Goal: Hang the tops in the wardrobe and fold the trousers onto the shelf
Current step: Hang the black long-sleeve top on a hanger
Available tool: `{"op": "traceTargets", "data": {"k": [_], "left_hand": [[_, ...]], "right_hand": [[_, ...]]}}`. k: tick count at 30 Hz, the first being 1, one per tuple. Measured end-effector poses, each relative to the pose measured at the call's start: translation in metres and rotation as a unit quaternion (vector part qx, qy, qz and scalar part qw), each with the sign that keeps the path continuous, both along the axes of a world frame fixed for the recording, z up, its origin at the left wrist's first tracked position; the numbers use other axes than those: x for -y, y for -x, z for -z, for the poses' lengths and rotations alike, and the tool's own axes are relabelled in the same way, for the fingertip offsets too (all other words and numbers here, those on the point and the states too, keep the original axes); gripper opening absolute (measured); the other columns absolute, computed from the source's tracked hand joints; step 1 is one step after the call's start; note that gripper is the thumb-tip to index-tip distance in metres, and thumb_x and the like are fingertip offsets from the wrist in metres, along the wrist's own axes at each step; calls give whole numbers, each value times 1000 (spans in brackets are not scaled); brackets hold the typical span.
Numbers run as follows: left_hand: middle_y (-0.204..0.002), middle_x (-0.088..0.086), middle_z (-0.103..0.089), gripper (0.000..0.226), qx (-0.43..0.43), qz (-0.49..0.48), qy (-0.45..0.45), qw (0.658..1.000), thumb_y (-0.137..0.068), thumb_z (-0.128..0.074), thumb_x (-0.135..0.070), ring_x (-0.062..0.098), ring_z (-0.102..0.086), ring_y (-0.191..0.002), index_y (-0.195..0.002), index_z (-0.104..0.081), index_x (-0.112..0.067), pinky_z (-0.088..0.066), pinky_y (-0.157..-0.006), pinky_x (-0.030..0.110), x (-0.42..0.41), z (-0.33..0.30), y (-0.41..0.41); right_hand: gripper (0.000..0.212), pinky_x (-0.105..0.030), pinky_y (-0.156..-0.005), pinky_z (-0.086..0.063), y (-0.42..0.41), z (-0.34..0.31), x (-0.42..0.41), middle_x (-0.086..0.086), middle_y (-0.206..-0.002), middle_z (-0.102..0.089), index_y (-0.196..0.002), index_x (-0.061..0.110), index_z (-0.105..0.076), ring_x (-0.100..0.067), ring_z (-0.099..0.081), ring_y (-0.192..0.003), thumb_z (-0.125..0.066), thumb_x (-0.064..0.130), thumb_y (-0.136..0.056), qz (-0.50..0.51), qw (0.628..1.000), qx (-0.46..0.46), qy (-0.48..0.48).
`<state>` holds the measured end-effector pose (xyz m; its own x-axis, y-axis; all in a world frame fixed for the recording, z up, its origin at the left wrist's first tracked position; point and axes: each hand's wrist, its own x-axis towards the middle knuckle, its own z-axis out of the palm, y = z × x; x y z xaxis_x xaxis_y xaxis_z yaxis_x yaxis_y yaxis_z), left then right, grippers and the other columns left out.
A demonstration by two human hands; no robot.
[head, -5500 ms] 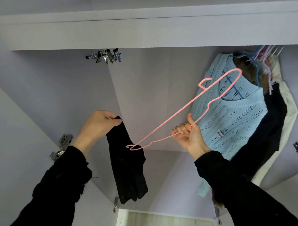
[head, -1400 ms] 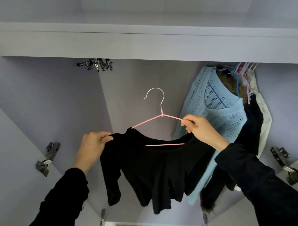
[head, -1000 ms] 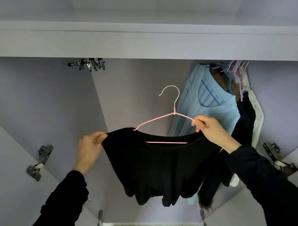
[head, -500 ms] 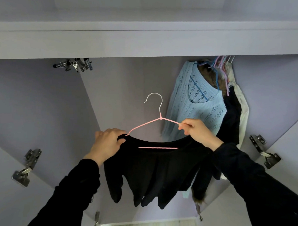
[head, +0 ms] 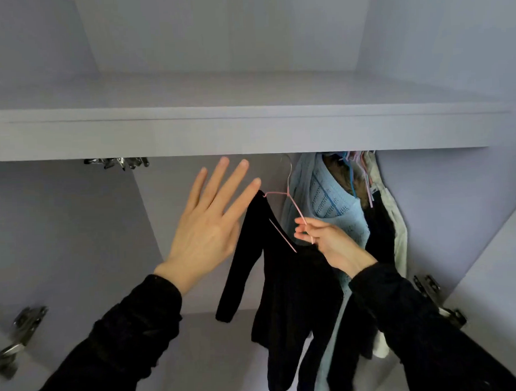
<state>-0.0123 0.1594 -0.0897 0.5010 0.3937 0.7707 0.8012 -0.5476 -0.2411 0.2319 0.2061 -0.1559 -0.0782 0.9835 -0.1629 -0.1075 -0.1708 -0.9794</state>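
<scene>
While our right hand [head: 327, 242] pinches the lower end of the pink hanger [head: 296, 211] between thumb and fingertips, the black top [head: 287, 282] hangs from that hanger inside the wardrobe, one sleeve dangling down to the left of the grip. The hanger's metal hook rises above the grip and disappears behind the front edge of the shelf [head: 248, 133] — we cannot tell whether it is seated on a rail. Our left hand [head: 210, 224] is spread flat, fingers straight and apart, holding nothing; its forefinger tip lies just beside the top's near shoulder, up and left of the grip. Just behind and to the right of the grip hangs a light blue knitted sweater [head: 330, 198], then darker and cream garments on blue and pink hangers. Far left of the grip, under the shelf — a cluster of metal clips [head: 116, 163].
</scene>
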Motion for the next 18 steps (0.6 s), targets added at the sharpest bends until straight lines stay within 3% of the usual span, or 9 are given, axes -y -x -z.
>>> {"op": "traceTargets", "data": {"k": [5,9,12,18], "left_hand": [[-154,13,-10,93,6,-97,-42,994,-71,-61,8,41,-3,-141,-148,-17,-18,3,-111,57,-22,-30,-20],[-154,13,-8,102,-13,-119,-58,991,-65,-65,8,40,1,-141,-149,-13,-19,11,-110,57,-30,-29,-22],[-155,11,-4,104,-18,-121,-63,990,-66,-66,7,37,9,-143,-149,-8,-20,12,-110,56,-32,-28,-20],[-157,6,15,108,-13,-123,-72,990,-66,-67,5,32,18,-142,-150,-4,-22,14,-110,56,-38,-27,-21]], "right_hand": [[32,-28,-100,-39,-16,-23,-19,-2,-91,-59,-127,3,-51,-23,-56,-108,-35,5,-100,25,997,-16,-66],[31,-21,-87,-42,-26,-30,-33,-2,-95,-59,-127,8,-53,-21,-55,-112,-36,11,-101,50,996,-2,-77],[25,-23,-99,-37,-32,-26,-40,-1,-95,-61,-118,13,-57,-19,-54,-113,-40,12,-100,62,995,11,-79],[24,-14,-79,-41,-38,-24,-32,10,-108,-59,-92,12,-61,-12,-57,-107,-39,15,-100,71,994,-40,-79]]}}
